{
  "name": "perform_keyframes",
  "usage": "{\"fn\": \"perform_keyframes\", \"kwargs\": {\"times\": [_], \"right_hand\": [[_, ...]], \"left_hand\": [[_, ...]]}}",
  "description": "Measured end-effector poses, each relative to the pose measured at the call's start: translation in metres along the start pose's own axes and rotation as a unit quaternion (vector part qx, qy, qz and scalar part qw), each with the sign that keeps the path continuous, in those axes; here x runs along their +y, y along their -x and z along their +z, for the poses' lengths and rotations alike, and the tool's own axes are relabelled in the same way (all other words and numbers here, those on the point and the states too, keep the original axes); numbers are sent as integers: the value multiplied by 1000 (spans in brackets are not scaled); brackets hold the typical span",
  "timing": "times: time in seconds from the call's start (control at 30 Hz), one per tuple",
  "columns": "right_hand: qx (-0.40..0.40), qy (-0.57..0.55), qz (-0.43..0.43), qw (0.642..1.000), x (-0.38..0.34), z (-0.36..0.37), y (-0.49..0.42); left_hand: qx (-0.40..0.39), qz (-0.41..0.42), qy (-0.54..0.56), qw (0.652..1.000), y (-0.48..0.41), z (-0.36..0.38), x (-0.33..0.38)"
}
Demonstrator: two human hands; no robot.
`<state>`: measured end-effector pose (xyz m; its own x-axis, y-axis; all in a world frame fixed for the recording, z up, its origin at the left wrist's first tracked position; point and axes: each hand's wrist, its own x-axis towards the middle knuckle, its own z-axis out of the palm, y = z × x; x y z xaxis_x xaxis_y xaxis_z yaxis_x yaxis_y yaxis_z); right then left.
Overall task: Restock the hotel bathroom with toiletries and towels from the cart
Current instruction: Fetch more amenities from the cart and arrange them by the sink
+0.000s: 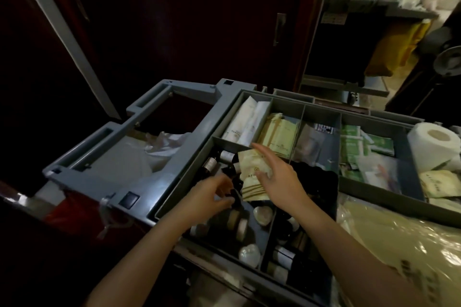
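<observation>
The grey cart tray (197, 164) is split into compartments full of toiletries. My right hand (279, 182) holds cream sachets (252, 177) over the near-left compartment, thumb under them and index finger stretched out. My left hand (212, 194) reaches into that compartment and pinches a small dark bottle (235, 198) among other dark bottles (210, 166) and white caps (262, 214). More packets (277, 132) fill the back compartments.
A toilet paper roll (434, 147) and green packets (354, 142) sit at the right of the tray. A yellowish plastic bag (399, 244) lies near right. The cart's open bag frame (139, 117) is on the left. Dark doors stand behind; another cart (374, 20) is far right.
</observation>
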<state>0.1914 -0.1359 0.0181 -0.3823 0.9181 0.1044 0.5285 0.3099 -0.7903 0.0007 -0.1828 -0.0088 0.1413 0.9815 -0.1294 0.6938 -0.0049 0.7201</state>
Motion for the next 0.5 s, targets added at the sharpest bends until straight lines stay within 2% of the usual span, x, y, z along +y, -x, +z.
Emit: {"fn": "perform_keyframes", "kwargs": {"times": [0.1, 0.17, 0.33, 0.5], "right_hand": [[13, 26, 16, 999, 3, 1, 2], [23, 31, 25, 999, 6, 1, 3], [41, 42, 26, 998, 10, -1, 8], [47, 47, 30, 997, 9, -4, 12]], "left_hand": [[-106, 20, -64, 992, 8, 5, -8], [-129, 45, -91, 986, 11, 9, -9], [-97, 54, -115, 987, 11, 8, -14], [-74, -10, -101, 992, 11, 0, -25]]}}
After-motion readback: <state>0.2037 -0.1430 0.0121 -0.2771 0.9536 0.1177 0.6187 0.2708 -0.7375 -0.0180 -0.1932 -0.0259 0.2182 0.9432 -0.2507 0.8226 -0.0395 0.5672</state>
